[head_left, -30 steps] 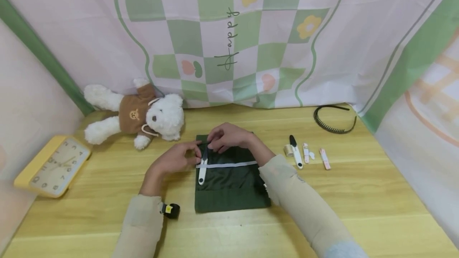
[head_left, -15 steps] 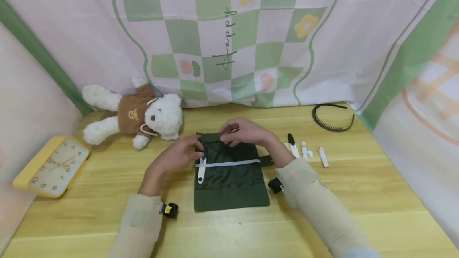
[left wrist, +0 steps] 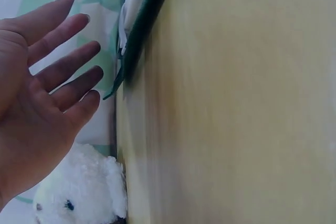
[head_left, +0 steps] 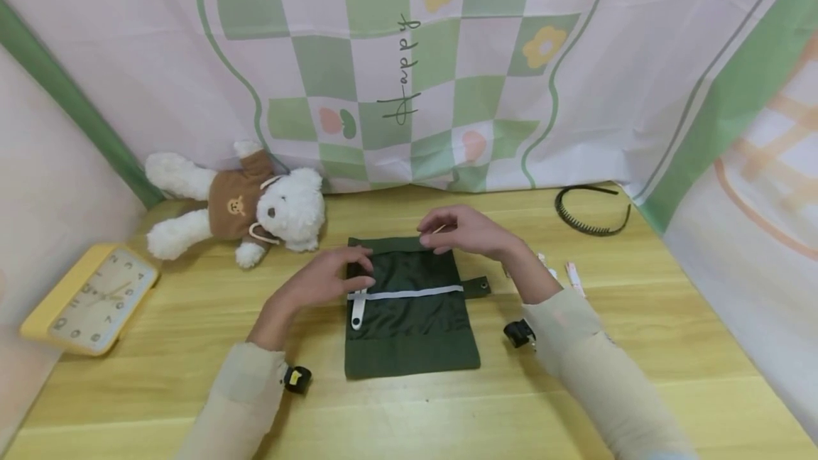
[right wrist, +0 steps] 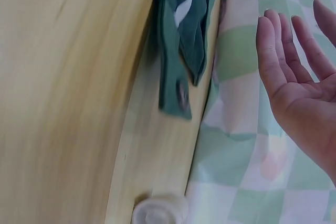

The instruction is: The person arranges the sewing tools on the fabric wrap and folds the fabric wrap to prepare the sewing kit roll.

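A dark green fabric roll-up case (head_left: 412,360) lies flat on the table, with a white elastic band (head_left: 409,294) across it. Tucked under the band at the left edge is a slim white-handled tool (head_left: 357,312); its upper part is hidden by my left hand (head_left: 322,275). That hand hovers over the case's left side, fingers spread and holding nothing in the left wrist view. My right hand (head_left: 474,233) is above the case's upper right corner, its fingers loosely extended and empty in the right wrist view. A strap with a snap (right wrist: 175,72) sticks out from the right side.
A plush dog (head_left: 255,204) lies at the back left beside a yellow clock (head_left: 96,297). Pink clips (head_left: 574,278) lie right of the case, partly behind my right forearm. A spool (right wrist: 159,211) shows low in the right wrist view. A black headband (head_left: 591,211) is farther back.
My right hand has left the tool's tip and moved right across the case, uncovering the strap. My left hand has shifted slightly right over the tool's upper end.
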Tool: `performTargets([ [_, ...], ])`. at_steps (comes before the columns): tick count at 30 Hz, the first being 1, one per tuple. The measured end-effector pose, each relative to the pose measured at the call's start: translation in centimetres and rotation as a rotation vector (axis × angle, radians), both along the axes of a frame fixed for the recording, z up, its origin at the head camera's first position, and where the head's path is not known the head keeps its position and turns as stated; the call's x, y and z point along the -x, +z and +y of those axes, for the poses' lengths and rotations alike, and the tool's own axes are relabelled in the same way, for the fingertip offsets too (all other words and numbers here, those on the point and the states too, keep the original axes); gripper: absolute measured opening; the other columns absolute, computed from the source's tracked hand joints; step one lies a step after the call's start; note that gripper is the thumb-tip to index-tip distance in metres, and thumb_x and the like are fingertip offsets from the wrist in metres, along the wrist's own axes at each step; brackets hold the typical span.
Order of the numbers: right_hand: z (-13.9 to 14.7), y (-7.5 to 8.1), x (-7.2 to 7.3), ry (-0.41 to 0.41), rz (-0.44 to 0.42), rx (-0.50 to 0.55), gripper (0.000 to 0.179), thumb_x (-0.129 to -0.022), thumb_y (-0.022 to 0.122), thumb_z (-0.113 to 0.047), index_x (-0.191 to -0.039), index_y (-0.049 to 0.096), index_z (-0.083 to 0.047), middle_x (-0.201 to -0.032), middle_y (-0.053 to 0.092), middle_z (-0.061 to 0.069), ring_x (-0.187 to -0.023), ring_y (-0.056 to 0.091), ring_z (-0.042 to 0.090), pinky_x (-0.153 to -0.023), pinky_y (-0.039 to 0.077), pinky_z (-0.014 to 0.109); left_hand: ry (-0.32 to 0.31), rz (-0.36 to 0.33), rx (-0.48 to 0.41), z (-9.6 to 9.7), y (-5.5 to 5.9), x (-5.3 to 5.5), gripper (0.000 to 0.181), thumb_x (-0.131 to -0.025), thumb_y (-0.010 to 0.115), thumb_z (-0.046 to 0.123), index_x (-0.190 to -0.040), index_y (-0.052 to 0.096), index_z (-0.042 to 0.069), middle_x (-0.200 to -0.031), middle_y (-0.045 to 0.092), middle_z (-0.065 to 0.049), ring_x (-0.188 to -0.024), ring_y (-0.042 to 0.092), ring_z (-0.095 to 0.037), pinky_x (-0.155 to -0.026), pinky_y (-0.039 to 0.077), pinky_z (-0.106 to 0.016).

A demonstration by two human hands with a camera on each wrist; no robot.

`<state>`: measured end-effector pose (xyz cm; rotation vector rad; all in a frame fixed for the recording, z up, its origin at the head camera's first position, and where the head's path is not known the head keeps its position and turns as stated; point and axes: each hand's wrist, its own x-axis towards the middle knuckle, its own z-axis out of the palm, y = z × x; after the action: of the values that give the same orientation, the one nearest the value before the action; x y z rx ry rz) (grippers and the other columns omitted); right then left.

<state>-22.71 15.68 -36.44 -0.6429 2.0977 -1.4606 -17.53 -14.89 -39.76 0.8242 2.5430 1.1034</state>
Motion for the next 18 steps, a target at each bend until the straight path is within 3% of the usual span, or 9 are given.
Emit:
performTargets([
  [10,2.5,-0.3,-0.3,-0.02,0.035,-0.021,0.039,-0.101,0.066,-0.015,-0.131,0.058,0.009,-0.128,0.059,0.029,-0.114,0.06,0.046,-0.094,0.053,0.053,-0.055,-0.05,0.02,0.3,-0.5,0.1,0.026,-0.1,0.067,0.032,-0.114,0.069,0.01,-0.148,0.052,-0.015,-0.139,0.044,-0.037,-0.104,0.043,-0.051],
  [18,4.0,-0.4,-0.7,-0.044,0.041,-0.058,0.04,-0.1,0.066,-0.015,-0.131,0.058,0.01,-0.123,0.063,0.024,-0.113,0.062,0.043,-0.095,0.053,0.051,-0.078,-0.049,0.049,0.7,-0.7,0.1,0.024,-0.098,0.071,0.031,-0.111,0.07,0.012,-0.15,0.051,-0.013,-0.148,0.031,-0.036,-0.113,0.036,-0.051],
])
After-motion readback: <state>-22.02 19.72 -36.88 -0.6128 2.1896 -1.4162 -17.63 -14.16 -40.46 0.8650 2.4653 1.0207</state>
